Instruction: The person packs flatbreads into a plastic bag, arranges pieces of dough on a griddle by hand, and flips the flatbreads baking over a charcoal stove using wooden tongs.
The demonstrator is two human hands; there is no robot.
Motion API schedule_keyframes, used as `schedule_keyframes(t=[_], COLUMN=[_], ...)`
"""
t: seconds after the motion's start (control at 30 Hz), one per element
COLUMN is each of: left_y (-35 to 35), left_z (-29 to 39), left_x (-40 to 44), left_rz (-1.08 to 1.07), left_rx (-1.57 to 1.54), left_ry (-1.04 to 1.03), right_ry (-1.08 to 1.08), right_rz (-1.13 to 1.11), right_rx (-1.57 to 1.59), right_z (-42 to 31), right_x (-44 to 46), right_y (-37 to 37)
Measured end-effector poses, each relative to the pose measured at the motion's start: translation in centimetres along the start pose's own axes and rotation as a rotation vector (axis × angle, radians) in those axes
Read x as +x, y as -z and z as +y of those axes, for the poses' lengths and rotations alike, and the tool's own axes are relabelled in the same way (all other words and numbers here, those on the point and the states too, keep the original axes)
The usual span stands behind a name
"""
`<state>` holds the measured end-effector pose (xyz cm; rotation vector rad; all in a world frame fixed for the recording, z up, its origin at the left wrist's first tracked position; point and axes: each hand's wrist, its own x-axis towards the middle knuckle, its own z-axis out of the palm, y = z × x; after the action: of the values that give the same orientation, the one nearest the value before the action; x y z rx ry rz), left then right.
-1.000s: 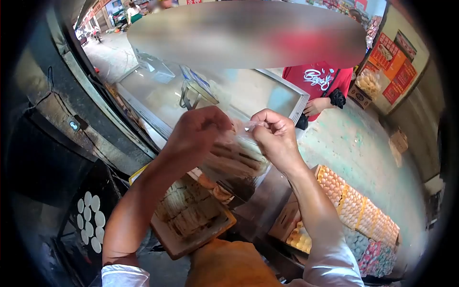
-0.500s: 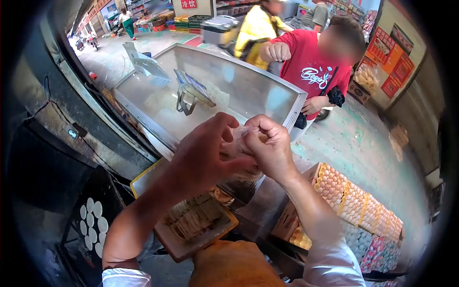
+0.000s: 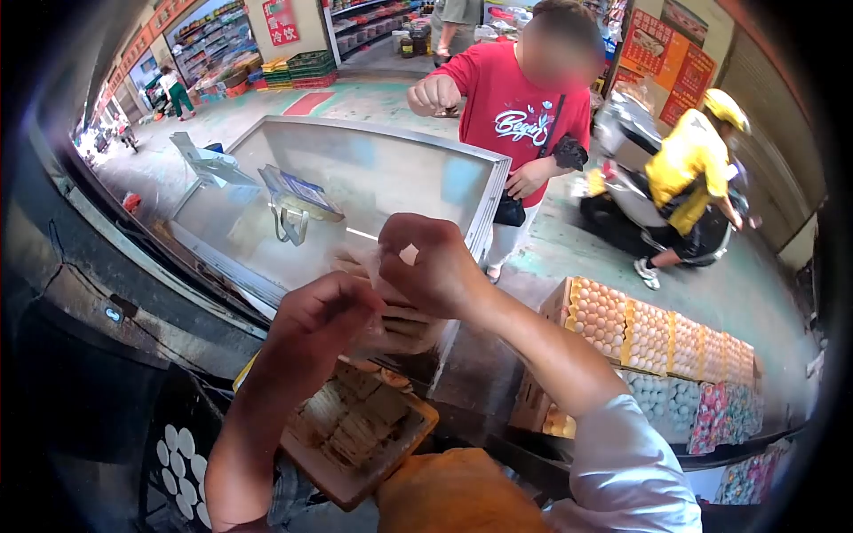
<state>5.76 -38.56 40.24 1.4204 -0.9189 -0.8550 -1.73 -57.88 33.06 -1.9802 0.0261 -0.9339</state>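
Clear plastic bag (image 3: 404, 330) with pale, flat, layered pieces inside, hanging in mid-air just below the person's two bare hands, near the middle of the scene. The left hand (image 3: 322, 315) and the right hand (image 3: 428, 265) meet at its upper part, the fingertips of each pinched closed on the thin film. Hands and fingers hide much of the top, so the exact hold of each finger cannot be told.

Below and nearer, a shallow tray (image 3: 400, 459) holds more flat pieces; the left forearm covers part of its left side. Farther left and near, round white discs (image 3: 184, 466) lie on a dark surface.

Just beyond the bag, a glass-topped case (image 3: 364, 160) stands between the hands and a person in a red shirt (image 3: 533, 124) at its far right side. On the glass are a blue-and-white packet (image 3: 306, 192) and, farther left, an open carton (image 3: 209, 164).

To the right, past the right forearm, are trays of brown eggs (image 3: 653, 324), with bluish eggs (image 3: 662, 395) and pink packets (image 3: 711, 413) nearer. Far right, a rider in yellow (image 3: 697, 164) sits on a scooter (image 3: 626, 191).
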Motion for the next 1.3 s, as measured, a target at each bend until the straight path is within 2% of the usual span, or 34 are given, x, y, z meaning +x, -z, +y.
schedule_keyframes(t=[0.03,0.1,0.13,0.2,0.27,0.3,0.33,0.4,0.5,0.57,0.73,0.87,0.9,0.97,1.0,1.1,1.17,1.23,1.3], left_y=[0.2,0.5,0.4,0.3,0.6,0.6,0.9,1.6,1.5,1.2,0.0,0.1,0.2,0.4,0.5,0.9,0.9,0.4,0.5], left_z=[0.0,-0.2,-0.4,-0.8,-0.8,0.0,0.1,-0.3,0.2,-0.3,-1.9,-2.3,-2.4,-2.5,-2.4,-1.3,-0.3,0.4,0.2], left_x=[-0.2,-0.7,-0.9,-1.7,-2.4,-2.1,-1.5,0.1,1.5,2.0,2.3,2.3,2.2,2.2,2.2,2.2,2.0,1.9,2.0], left_rz=[-0.035,-0.059,-0.047,-0.015,-0.063,-0.033,-0.006,0.064,0.069,0.064,0.158,0.218,0.210,0.199,0.165,0.137,0.142,0.139,0.112], left_rx=[-0.023,-0.049,-0.026,-0.011,0.257,0.395,0.394,0.021,-0.049,-0.076,0.219,0.330,0.311,0.294,0.203,0.023,-0.066,-0.081,-0.072], left_ry=[0.050,0.109,0.093,0.090,0.052,0.004,0.006,0.041,0.073,0.099,-0.146,-0.223,-0.190,-0.157,-0.068,0.081,0.143,0.214,0.191], right_ry=[-0.039,0.029,0.053,-0.141,0.069,0.104,0.070,-0.139,-0.161,-0.119,-0.060,-0.051,-0.052,0.088,0.135,0.111,-0.161,-0.139,-0.130], right_rz=[0.006,-0.047,-0.068,-0.099,-0.003,0.009,0.002,-0.039,-0.025,-0.051,-0.086,-0.081,-0.078,-0.080,-0.077,-0.106,-0.123,-0.189,-0.257], right_rx=[0.054,-0.286,-0.395,-0.283,-0.328,-0.328,-0.251,0.082,0.283,0.216,0.030,0.013,0.014,-0.237,-0.321,-0.341,0.074,0.041,0.075], right_z=[2.4,5.1,2.2,-4.3,2.0,1.5,0.5,-3.1,-4.5,-3.1,-2.6,-2.3,-2.3,-2.2,-2.1,-3.2,-5.3,-3.9,-1.6], right_x=[-0.4,-0.6,0.3,0.8,-1.1,-1.0,-0.8,0.0,0.2,-0.3,-0.8,-0.9,-0.9,-0.5,-0.4,-0.1,-0.1,-0.3,-0.9], right_y=[-0.4,-0.9,-0.8,0.3,-0.2,0.3,0.7,0.9,0.4,0.4,0.6,0.7,0.8,1.3,1.6,1.7,1.4,1.7,1.4])
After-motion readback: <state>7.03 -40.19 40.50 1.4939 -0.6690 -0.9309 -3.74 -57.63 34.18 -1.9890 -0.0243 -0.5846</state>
